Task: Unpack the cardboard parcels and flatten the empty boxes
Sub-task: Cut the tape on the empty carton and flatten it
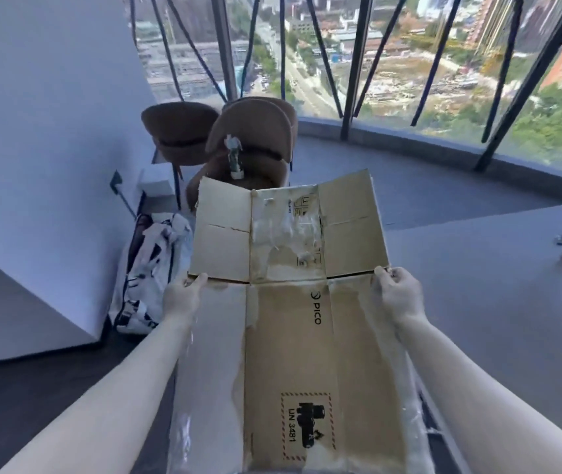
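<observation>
A brown cardboard box printed with "PICO" and a "UN 3481" label is held up in front of me, opened out nearly flat, with torn clear tape along its seams. Its far flaps stand tilted up at the fold line. My left hand grips the left edge at that fold, thumb on top. My right hand pinches the right edge at the same fold. Nothing shows inside the box.
Two brown chairs stand behind the box, one with a small bottle-like object on it. A white and black bag lies on the floor at the left by the white wall. A grey table is on the right, and curved windows lie beyond.
</observation>
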The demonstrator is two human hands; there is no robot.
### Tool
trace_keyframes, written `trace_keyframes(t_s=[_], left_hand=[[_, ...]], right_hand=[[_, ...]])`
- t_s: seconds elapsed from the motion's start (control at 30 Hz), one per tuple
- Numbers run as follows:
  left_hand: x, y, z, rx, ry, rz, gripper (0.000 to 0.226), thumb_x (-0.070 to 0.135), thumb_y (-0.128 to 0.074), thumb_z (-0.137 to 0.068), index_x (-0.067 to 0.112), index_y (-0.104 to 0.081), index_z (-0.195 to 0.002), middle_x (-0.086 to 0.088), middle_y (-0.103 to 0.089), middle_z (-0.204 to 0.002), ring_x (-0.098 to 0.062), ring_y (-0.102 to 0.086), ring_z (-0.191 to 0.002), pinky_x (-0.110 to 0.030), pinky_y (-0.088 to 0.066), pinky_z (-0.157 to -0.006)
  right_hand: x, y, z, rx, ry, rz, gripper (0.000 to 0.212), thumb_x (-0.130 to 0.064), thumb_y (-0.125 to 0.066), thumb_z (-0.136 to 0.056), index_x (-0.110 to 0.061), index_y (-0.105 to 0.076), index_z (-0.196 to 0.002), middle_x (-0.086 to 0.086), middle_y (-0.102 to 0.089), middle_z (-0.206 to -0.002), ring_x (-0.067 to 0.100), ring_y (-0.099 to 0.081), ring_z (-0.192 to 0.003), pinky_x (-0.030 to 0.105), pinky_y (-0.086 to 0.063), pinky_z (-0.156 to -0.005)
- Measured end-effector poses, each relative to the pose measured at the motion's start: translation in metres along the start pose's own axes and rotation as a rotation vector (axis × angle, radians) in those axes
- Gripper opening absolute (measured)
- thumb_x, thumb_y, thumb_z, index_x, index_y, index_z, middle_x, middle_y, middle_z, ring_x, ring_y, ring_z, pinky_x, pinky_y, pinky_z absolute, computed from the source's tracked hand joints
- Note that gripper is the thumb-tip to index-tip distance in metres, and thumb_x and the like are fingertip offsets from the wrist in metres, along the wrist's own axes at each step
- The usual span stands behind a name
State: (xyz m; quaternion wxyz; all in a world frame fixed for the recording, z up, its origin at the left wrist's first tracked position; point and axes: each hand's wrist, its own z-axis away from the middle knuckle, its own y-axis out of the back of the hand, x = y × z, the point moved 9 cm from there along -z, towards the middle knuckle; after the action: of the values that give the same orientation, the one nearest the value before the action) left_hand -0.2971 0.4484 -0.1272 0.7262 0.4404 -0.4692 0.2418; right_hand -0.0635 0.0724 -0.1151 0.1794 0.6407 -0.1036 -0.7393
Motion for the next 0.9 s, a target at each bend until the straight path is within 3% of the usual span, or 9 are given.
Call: trace_keyframes(t_s=[0.13, 0.27, 0.43, 0.53, 0.7, 0.8, 0.9], left_hand=[[-0.054, 0.026, -0.061, 0.014, 0.105, 0.072, 0.027, 0.025, -0.061, -0.095, 0.003, -0.055, -0.081, -0.01, -0.046, -0.072, -0.021, -0.042, -0.068, -0.031, -0.029, -0.058], [-0.106, 0.023, -0.131, -0.028, 0.173, 0.097, 0.029, 0.026, -0.063, -0.094, -0.003, -0.063, -0.09, -0.01, -0.053, -0.08, -0.021, -0.046, -0.074, -0.028, -0.033, -0.06], [-0.196, -0.007, -0.2, -0.062, 0.282, 0.073, 0.036, 0.028, -0.062, -0.095, -0.007, -0.058, -0.093, -0.011, -0.053, -0.08, -0.021, -0.047, -0.074, -0.03, -0.033, -0.064], [-0.256, -0.035, -0.228, -0.055, 0.315, 0.063, 0.033, 0.026, -0.061, -0.096, -0.006, -0.059, -0.093, -0.009, -0.052, -0.079, -0.02, -0.046, -0.074, -0.028, -0.032, -0.059], [-0.377, -0.095, -0.275, -0.045, 0.352, 0.038, 0.018, 0.024, -0.061, -0.096, 0.008, -0.068, -0.095, -0.005, -0.065, -0.088, -0.015, -0.053, -0.078, -0.022, -0.036, -0.064], [-0.458, -0.139, -0.297, -0.052, 0.391, 0.027, 0.026, 0.02, -0.061, -0.095, 0.003, -0.055, -0.077, -0.002, -0.052, -0.072, -0.015, -0.041, -0.068, -0.024, -0.027, -0.056], [-0.53, -0.182, -0.315, -0.046, 0.403, 0.023, 0.024, 0.019, -0.06, -0.095, 0.005, -0.054, -0.077, -0.001, -0.046, -0.068, -0.014, -0.038, -0.065, -0.023, -0.025, -0.052]], right_hand=[[-0.001, -0.089, -0.017, -0.045, -0.031, 0.021, 0.031, -0.027, -0.059, -0.097, -0.01, -0.052, -0.072, -0.002, -0.049, -0.063, 0.017, -0.042, -0.06, 0.033, -0.033, -0.059], [0.02, -0.168, -0.045, -0.052, -0.071, 0.088, 0.033, -0.03, -0.059, -0.097, -0.003, -0.055, -0.079, 0.001, -0.054, -0.068, 0.019, -0.046, -0.063, 0.032, -0.036, -0.06], [0.078, -0.257, -0.094, -0.071, -0.111, 0.152, 0.028, -0.025, -0.058, -0.098, -0.009, -0.054, -0.074, -0.001, -0.051, -0.063, 0.018, -0.044, -0.061, 0.031, -0.035, -0.059], [0.133, -0.303, -0.125, -0.09, -0.146, 0.186, 0.025, -0.024, -0.06, -0.097, -0.005, -0.058, -0.081, 0.001, -0.05, -0.065, 0.019, -0.043, -0.062, 0.029, -0.035, -0.059], [0.269, -0.38, -0.174, -0.147, -0.232, 0.196, 0.027, -0.024, -0.059, -0.097, 0.0, -0.062, -0.086, 0.007, -0.059, -0.074, 0.02, -0.047, -0.067, 0.031, -0.034, -0.058], [0.362, -0.418, -0.198, -0.163, -0.298, 0.24, 0.026, -0.023, -0.058, -0.096, 0.001, -0.063, -0.088, 0.012, -0.06, -0.08, 0.021, -0.047, -0.069, 0.032, -0.033, -0.057], [0.443, -0.45, -0.223, -0.164, -0.346, 0.268, 0.026, -0.02, -0.059, -0.094, 0.004, -0.062, -0.088, 0.01, -0.057, -0.077, 0.021, -0.045, -0.068, 0.032, -0.033, -0.056]])
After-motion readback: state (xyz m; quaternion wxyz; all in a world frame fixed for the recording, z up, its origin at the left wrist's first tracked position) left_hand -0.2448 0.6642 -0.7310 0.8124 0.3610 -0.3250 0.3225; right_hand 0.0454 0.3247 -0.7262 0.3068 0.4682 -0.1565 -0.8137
